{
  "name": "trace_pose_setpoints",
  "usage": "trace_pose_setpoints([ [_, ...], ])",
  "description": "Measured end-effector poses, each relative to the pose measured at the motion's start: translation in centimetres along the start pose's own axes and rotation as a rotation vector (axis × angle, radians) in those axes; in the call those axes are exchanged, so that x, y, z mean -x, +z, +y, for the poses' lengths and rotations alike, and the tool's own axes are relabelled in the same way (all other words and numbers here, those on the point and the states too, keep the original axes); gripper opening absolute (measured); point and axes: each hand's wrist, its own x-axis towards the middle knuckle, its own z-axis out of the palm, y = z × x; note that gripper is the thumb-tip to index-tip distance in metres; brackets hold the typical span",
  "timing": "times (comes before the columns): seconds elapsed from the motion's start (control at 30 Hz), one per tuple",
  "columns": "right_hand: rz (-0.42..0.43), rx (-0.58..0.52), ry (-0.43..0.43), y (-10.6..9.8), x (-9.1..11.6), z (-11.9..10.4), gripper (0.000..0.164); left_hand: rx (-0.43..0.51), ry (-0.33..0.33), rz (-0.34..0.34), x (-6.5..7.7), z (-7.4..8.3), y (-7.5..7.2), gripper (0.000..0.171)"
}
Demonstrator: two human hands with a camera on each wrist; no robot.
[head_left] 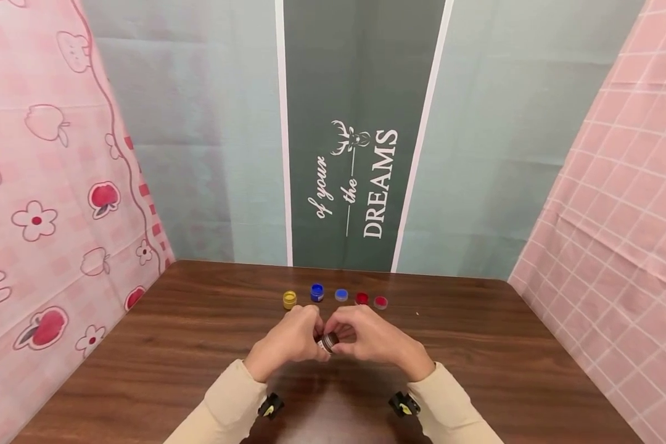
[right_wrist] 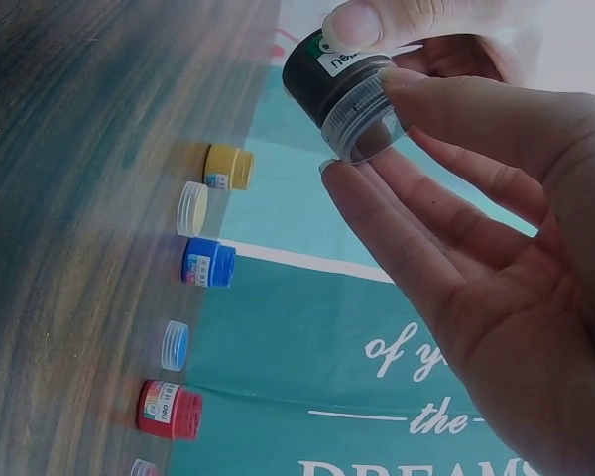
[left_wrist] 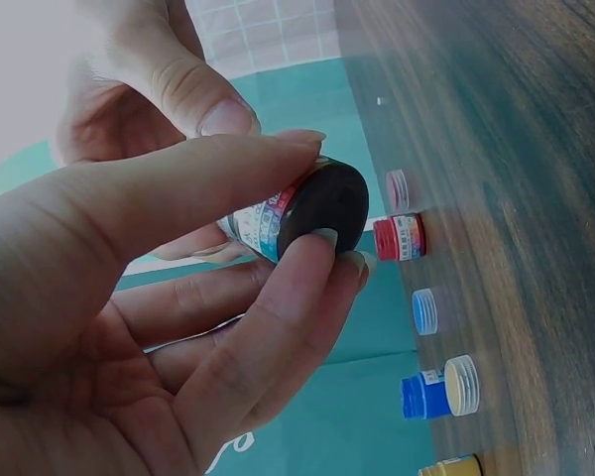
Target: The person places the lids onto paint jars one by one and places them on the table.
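Observation:
Both hands meet over the table around a small dark paint jar with a printed label and a clear ridged screw cap. My left hand grips the jar's body; in the left wrist view its thumb and fingers curl around the dark base. Thumb and fingertips of my right hand pinch the cap from the other side. The cap sits at the jar's mouth, and the jar is tilted on its side. Beyond the hands stand an open yellow jar, an open blue jar and a red jar.
A blue-stained cap lies between the blue and red jars, a red-stained cap right of the red one. A yellowish cap is near the yellow and blue jars. Printed cloth walls border the brown wooden table.

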Motion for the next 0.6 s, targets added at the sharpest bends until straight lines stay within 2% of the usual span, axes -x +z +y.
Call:
trace_pose_setpoints([
  [0.17,-0.003,0.008,-0.008,0.04,-0.19,0.04,0.023,0.003,-0.003,0.004,0.02,-0.07,-0.12,0.024],
  [0.43,0.007,0.052,0.025,-0.12,0.03,-0.04,0.02,0.018,0.04,-0.004,-0.22,-0.33,0.12,0.021],
  [0.6,0.002,0.074,0.033,-0.04,0.09,-0.05,0.02,0.025,0.038,-0.008,-0.06,-0.37,0.21,0.02],
])
